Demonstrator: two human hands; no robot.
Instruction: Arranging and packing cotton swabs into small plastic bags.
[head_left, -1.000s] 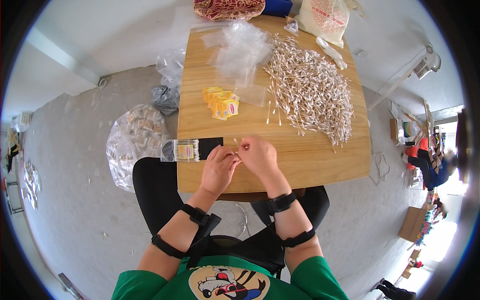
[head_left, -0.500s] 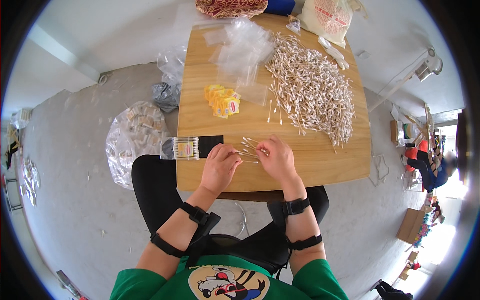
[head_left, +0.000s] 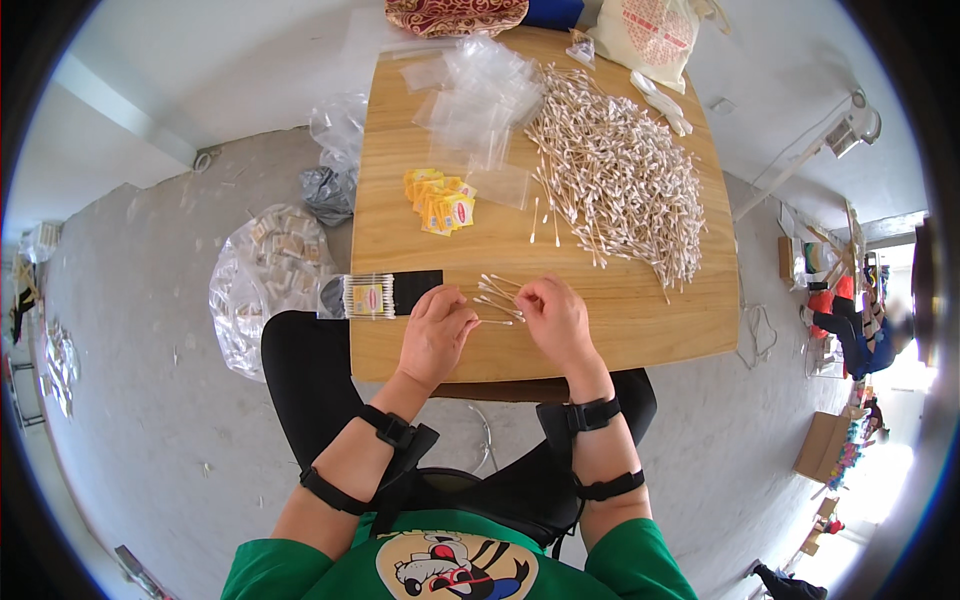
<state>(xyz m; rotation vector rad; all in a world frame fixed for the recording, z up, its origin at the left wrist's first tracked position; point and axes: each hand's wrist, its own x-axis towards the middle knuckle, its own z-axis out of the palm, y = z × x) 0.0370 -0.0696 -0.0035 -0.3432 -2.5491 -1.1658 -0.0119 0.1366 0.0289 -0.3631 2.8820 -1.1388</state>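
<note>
My left hand is closed, with a single cotton swab pinched between thumb and fingertips and pointing right. Across from it, my right hand has its fingers pressed together on a loose bundle of cotton swabs, whose white tips fan out to the left. Beyond my left hand lies a clear plastic bag with a row of swabs and a yellow card in it. A black strip sits between that bag and my left fingers.
A large heap of cotton swabs covers the table's right side. Stacked yellow cards and clear bags lie at the left and back. A cloth bag stands behind. On the floor, a big plastic bag holds filled packs.
My right fingers have shifted slightly to the right and apart from my left hand. The left hand keeps its pinch on the single swab, nearly in place.
</note>
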